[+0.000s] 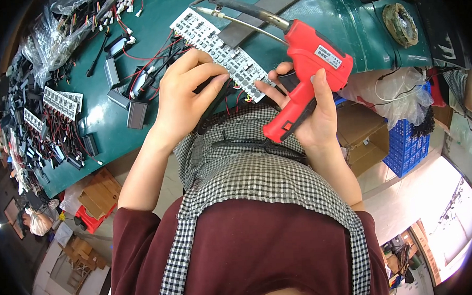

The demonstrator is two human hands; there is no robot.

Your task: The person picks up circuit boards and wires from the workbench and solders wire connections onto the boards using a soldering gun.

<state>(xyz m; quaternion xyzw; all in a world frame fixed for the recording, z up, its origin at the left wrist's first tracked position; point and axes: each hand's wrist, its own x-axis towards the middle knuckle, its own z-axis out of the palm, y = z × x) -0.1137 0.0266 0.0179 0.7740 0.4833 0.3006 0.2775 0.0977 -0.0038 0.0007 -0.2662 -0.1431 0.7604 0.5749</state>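
Note:
My right hand grips a red soldering gun by its handle, a finger close to the black trigger. The gun's long metal tip points to the left, over the far end of a white circuit board strip crowded with small parts. Thumb and index finger of my left hand are pinched together at the board's near edge. Whatever they hold, if anything, is hidden. Red and black wires run out from under the board. A flat dark bar lies behind it.
Black rectangular housings lie left on the green table. Further left are more boards, heaped wired parts and clear plastic bags. A roll of tape sits at the far right. Below the table's right side stands a blue crate.

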